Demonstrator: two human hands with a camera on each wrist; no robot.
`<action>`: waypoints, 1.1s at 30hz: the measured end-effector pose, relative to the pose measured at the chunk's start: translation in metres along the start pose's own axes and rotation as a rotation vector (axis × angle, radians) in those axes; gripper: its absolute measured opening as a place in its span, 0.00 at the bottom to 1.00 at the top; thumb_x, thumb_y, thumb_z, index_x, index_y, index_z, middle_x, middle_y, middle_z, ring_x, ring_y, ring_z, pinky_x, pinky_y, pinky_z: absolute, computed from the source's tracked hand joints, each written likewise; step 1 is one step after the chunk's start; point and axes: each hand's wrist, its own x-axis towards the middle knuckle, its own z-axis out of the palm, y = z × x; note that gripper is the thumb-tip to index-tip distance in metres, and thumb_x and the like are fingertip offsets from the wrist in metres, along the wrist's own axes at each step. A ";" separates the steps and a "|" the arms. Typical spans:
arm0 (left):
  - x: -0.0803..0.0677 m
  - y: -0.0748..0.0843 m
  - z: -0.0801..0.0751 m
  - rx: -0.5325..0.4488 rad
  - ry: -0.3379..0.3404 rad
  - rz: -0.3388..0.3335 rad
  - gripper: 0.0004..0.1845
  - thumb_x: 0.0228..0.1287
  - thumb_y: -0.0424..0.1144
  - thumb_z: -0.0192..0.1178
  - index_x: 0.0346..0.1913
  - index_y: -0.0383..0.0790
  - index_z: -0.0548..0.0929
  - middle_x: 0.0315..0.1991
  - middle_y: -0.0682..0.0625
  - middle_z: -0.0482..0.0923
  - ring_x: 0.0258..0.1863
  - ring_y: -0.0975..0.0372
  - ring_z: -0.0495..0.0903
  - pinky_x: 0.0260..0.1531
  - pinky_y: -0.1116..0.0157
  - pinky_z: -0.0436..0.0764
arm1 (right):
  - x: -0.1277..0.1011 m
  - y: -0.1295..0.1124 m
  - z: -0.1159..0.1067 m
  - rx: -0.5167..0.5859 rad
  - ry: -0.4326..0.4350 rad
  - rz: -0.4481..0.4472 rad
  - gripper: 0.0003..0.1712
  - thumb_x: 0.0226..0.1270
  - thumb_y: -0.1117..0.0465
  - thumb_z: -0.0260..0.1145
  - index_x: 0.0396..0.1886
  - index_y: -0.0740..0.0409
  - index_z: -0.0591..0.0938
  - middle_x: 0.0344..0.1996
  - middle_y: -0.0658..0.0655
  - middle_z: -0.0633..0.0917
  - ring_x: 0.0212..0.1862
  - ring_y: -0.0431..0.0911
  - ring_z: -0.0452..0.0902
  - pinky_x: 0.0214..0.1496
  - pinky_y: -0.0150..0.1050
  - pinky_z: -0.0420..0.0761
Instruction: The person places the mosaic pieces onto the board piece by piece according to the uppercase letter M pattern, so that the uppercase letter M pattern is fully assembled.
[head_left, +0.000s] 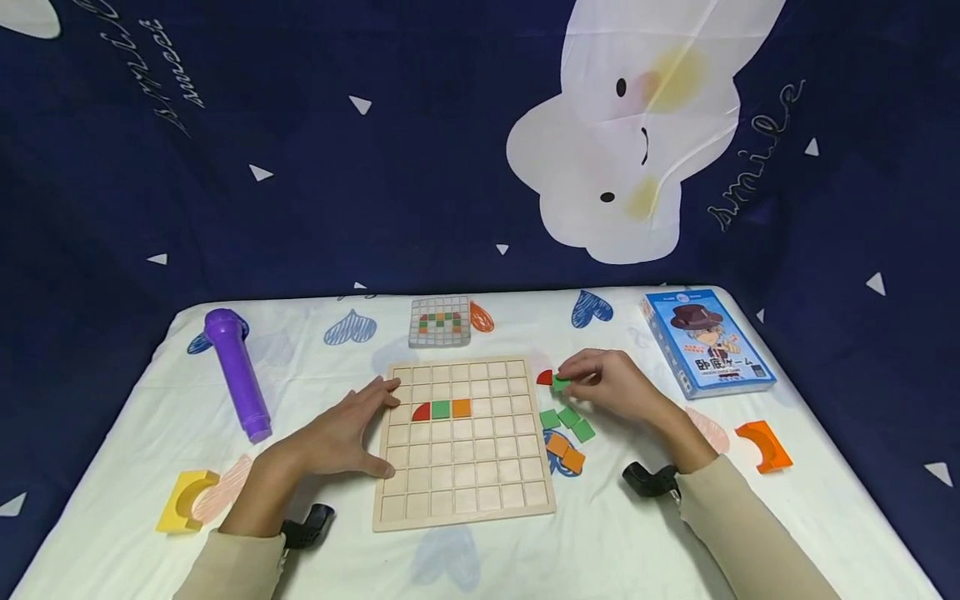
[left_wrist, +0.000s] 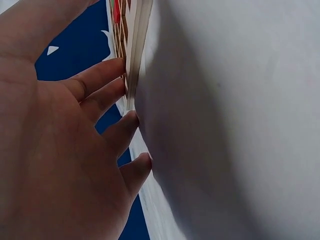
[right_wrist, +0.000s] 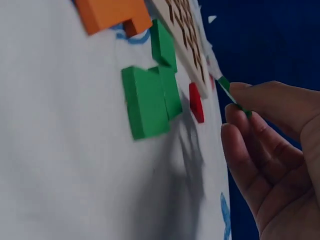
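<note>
A wooden grid board [head_left: 462, 442] lies in the middle of the table. One row holds a red quarter-round [head_left: 422, 411], a green square [head_left: 441, 409] and an orange square [head_left: 461, 407]. My left hand [head_left: 341, 433] rests flat against the board's left edge [left_wrist: 136, 55], fingers straight. My right hand [head_left: 611, 385] pinches a green square tile [head_left: 561, 382] [right_wrist: 231, 94] just right of the board, beside a red quarter-round [head_left: 544, 377] [right_wrist: 196, 102]. Loose green tiles [head_left: 567, 419] [right_wrist: 150, 95] and orange tiles [head_left: 566, 452] [right_wrist: 112, 14] lie nearer me.
A pattern card [head_left: 440, 321] lies behind the board. A purple toy microphone [head_left: 236, 371] is at the left, a yellow arch block [head_left: 183, 500] front left, an orange arch block [head_left: 765, 446] at the right, a blue game box [head_left: 707, 342] back right.
</note>
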 end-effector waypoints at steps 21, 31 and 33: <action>0.000 -0.001 0.000 -0.008 0.003 0.003 0.46 0.37 0.53 0.81 0.62 0.40 0.73 0.81 0.42 0.58 0.83 0.40 0.49 0.79 0.34 0.50 | 0.027 -0.042 0.052 0.110 -0.080 -0.077 0.11 0.61 0.64 0.75 0.45 0.56 0.91 0.49 0.53 0.90 0.44 0.40 0.85 0.41 0.28 0.86; 0.000 -0.001 0.000 -0.015 0.002 0.002 0.47 0.37 0.53 0.81 0.62 0.40 0.73 0.81 0.42 0.57 0.83 0.40 0.48 0.80 0.34 0.49 | 0.036 -0.055 0.069 0.096 -0.127 -0.087 0.10 0.59 0.63 0.77 0.42 0.56 0.92 0.46 0.50 0.91 0.50 0.43 0.85 0.48 0.28 0.86; 0.000 -0.001 0.000 -0.014 0.000 0.002 0.47 0.38 0.53 0.81 0.62 0.39 0.73 0.81 0.42 0.57 0.83 0.41 0.48 0.80 0.34 0.49 | 0.038 -0.055 0.071 0.080 -0.136 -0.089 0.10 0.59 0.63 0.77 0.41 0.56 0.92 0.45 0.50 0.91 0.50 0.43 0.85 0.49 0.27 0.86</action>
